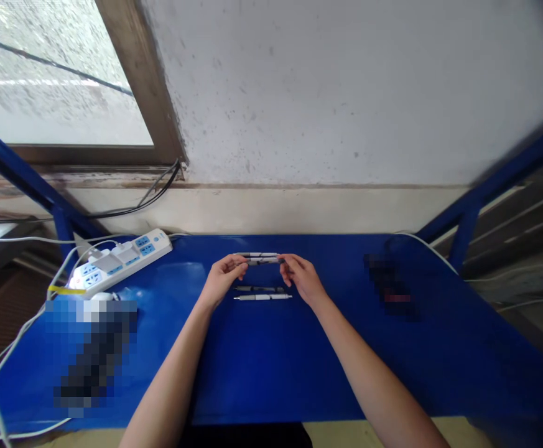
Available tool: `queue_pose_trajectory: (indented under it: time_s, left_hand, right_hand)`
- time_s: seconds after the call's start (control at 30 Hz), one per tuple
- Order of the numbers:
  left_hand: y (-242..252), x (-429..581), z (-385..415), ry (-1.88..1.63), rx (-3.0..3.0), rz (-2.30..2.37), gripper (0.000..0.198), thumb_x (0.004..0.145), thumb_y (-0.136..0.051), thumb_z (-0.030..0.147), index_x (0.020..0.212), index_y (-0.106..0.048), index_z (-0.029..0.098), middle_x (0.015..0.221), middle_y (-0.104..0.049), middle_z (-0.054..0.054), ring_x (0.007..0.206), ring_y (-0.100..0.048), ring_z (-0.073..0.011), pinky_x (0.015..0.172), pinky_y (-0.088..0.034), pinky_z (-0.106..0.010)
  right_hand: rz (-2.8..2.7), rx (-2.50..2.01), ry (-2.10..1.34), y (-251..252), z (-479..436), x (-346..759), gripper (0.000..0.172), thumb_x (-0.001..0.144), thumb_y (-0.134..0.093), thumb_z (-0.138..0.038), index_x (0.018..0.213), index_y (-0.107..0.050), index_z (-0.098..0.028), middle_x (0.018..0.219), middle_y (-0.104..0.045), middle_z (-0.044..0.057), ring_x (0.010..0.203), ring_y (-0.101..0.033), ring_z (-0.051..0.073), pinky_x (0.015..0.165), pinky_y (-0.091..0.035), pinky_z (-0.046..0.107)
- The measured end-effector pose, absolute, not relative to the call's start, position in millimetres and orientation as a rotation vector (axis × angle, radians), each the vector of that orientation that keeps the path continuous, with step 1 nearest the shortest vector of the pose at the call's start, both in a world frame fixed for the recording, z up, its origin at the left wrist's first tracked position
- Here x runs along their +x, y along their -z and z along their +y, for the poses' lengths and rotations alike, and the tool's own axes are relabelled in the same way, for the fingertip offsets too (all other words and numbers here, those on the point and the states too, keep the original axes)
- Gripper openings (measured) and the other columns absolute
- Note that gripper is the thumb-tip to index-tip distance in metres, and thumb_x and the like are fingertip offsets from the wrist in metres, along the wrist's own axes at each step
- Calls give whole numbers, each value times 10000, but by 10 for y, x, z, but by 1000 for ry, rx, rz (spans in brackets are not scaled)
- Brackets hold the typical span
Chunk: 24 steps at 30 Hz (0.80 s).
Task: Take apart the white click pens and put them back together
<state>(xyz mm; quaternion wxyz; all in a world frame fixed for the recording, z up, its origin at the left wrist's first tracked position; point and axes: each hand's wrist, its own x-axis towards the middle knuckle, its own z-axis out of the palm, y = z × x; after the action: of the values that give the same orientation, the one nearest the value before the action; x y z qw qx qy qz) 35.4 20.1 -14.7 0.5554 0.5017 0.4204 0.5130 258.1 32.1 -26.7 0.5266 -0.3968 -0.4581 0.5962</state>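
Several slim pens lie crosswise over the middle of the blue table. My left hand (226, 275) pinches the left end of a white-and-dark pen (262, 260) between thumb and fingers. At the pen's right end, the fingertips of my right hand (301, 278) are closed on it. Just behind it, a second pen (257, 254) runs parallel and very close; whether my fingers grip that one too, I cannot tell. Nearer to me lie a darker pen (259, 289) and a white pen (262, 297), side by side and apart from my hands.
At the back left, a white power strip (126, 260) holds white plugs, with cables trailing over the table's left edge. Blurred dark objects lie at the left (96, 354) and right (390, 286). Blue frame posts flank the blue table (271, 367); a wall stands behind.
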Motion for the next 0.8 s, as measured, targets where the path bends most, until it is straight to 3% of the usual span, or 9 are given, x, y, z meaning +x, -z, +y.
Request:
queue_pose_trajectory:
  time_s: [0.1, 0.27, 0.43, 0.57, 0.8]
  left_hand:
    - [183, 355, 209, -1203, 1125, 965, 297, 709, -755, 328, 930, -652, 156, 753, -638, -1, 654, -559, -93, 634, -443, -216]
    - [216, 370, 226, -1218, 1080, 961, 303, 705, -756, 325, 931, -654, 151, 768, -658, -11, 656, -574, -97, 650, -452, -226]
    - [161, 362, 218, -1178, 1135, 1033, 298, 717, -743, 354, 917, -665, 146, 749, -662, -11, 663, -587, -109, 653, -455, -232]
    - [102, 293, 213, -1134, 1221, 1061, 290, 737, -726, 365, 921, -663, 150, 759, -664, -13, 660, -579, -108, 653, -453, -232]
    - [60, 295, 168, -1049, 1546, 1162, 262, 794, -666, 371, 954, -669, 164, 827, -684, -27, 679, -594, -133, 630, -453, -244]
  right_hand:
    - [-929, -752, -1657, 226, 345, 2582, 334, 816, -623, -486, 993, -690, -211, 721, -603, 26, 626, -554, 154, 463, -408, 250]
    - [-785, -612, -1823, 236, 388, 2581, 340, 866, -545, -501, 1012, -689, -230, 771, -606, 33, 705, -573, 163, 553, -455, 273]
    - [-807, -604, -1809, 261, 380, 2596, 203, 838, -615, -418, 919, -677, -242, 670, -553, 8, 679, -547, 160, 606, -456, 283]
    - [-864, -599, -1815, 251, 364, 2601, 231, 855, -592, -442, 951, -657, -242, 699, -561, 14, 689, -551, 162, 618, -456, 294]
    - [-1167, -643, -1816, 246, 321, 2559, 163, 842, -643, -393, 879, -631, -235, 640, -557, -10, 580, -509, 130, 539, -386, 258]
